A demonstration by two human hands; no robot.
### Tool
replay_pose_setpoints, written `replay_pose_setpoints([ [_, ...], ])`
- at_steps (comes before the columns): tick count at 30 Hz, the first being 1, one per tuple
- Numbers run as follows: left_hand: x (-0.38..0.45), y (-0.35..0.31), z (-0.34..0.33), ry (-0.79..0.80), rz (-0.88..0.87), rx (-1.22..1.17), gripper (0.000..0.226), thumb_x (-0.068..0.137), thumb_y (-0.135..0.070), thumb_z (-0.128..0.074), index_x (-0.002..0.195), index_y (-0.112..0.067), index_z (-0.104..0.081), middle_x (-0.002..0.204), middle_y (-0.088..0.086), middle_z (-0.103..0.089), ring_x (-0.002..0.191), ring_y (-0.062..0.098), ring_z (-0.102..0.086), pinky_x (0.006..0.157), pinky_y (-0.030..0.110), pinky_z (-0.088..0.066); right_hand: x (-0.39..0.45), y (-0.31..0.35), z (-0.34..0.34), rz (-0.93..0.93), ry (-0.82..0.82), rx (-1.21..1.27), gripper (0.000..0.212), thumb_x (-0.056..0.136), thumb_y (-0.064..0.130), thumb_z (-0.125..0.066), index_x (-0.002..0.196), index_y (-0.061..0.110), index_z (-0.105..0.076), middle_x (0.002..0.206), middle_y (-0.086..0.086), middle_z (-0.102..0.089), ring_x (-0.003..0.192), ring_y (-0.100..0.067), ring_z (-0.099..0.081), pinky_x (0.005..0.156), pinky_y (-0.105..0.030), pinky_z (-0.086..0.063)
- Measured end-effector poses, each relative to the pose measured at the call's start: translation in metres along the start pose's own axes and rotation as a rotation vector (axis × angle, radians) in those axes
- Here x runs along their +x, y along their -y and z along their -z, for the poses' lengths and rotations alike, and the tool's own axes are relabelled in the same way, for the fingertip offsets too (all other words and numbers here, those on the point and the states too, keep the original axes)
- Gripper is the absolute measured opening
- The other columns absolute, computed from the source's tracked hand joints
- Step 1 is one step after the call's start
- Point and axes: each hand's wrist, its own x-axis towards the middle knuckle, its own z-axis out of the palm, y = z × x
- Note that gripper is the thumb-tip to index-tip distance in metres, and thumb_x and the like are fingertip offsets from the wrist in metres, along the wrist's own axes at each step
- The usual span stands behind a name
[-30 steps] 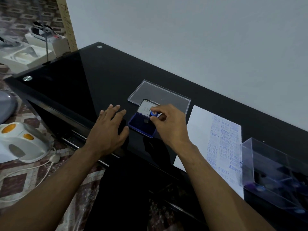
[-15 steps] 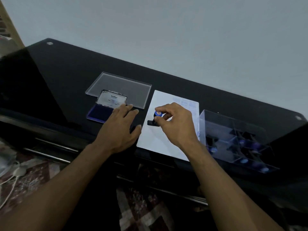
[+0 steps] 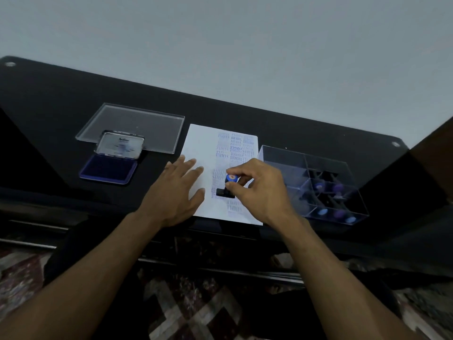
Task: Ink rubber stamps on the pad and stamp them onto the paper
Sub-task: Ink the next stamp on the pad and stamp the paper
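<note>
Black desk [image 3: 61,114] under both hands. Paper [image 3: 201,148] w/ blue prints lies beneath them. Clear box [image 3: 282,155] w/ more stamps sits just right of right hand; clear lid [image 3: 147,119] & open ink pad [image 3: 107,169] (lid up) left of left hand. Left hand [image 3: 176,192] flat, fingers straight, on paper's left edge. Right hand [image 3: 259,190] pinches stamp [image 3: 226,187], base down on paper.

Black table [image 3: 61,114]: ink pad [image 3: 107,169], paper [image 3: 198,146], clear lid [image 3: 137,121], clear box [image 3: 282,155]
</note>
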Motion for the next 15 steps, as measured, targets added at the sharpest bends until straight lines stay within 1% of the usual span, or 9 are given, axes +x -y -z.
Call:
replay_pose_setpoints([
  [3,-0.001,0.003,-0.004,0.028,0.001,-0.002,0.072,0.093,-0.058,-0.024,0.154,-0.023,-0.037,0.165,0.0,-0.026,0.155,0.02,-0.007,0.125,0.038,-0.003,0.0,-0.006,-0.003,0.021,0.004,0.038,0.023,0.08,0.017,-0.079,0.103,0.022,-0.076,0.095,0.007,-0.068,0.075,-0.003,-0.065,0.073,-0.013,-0.05],
  [5,-0.002,0.004,-0.005,0.043,0.002,0.004,0.074,0.092,-0.059,-0.022,0.154,-0.023,-0.037,0.165,0.0,-0.025,0.155,0.019,-0.007,0.124,0.036,-0.001,0.0,-0.008,-0.006,0.031,0.011,0.058,0.023,0.08,0.016,-0.08,0.102,0.021,-0.077,0.093,0.008,-0.067,0.077,-0.002,-0.064,0.07,-0.009,-0.047],
  [11,-0.001,0.005,-0.006,0.055,0.001,0.019,0.076,0.091,-0.062,-0.018,0.154,-0.024,-0.037,0.166,0.0,-0.024,0.156,0.019,-0.007,0.125,0.039,-0.004,0.002,-0.012,-0.013,0.042,0.019,0.065,0.025,0.079,0.02,-0.082,0.103,0.022,-0.077,0.093,0.009,-0.068,0.08,-0.001,-0.063,0.071,-0.006,-0.047],
  [15,-0.001,0.006,-0.007,0.047,-0.004,0.018,0.076,0.091,-0.062,-0.018,0.153,-0.023,-0.039,0.165,0.001,-0.025,0.155,0.02,-0.009,0.126,0.04,-0.007,0.003,-0.013,-0.014,0.068,0.018,0.064,0.022,0.078,0.018,-0.082,0.1,0.02,-0.077,0.089,0.009,-0.067,0.079,-0.002,-0.063,0.069,-0.005,-0.044],
])
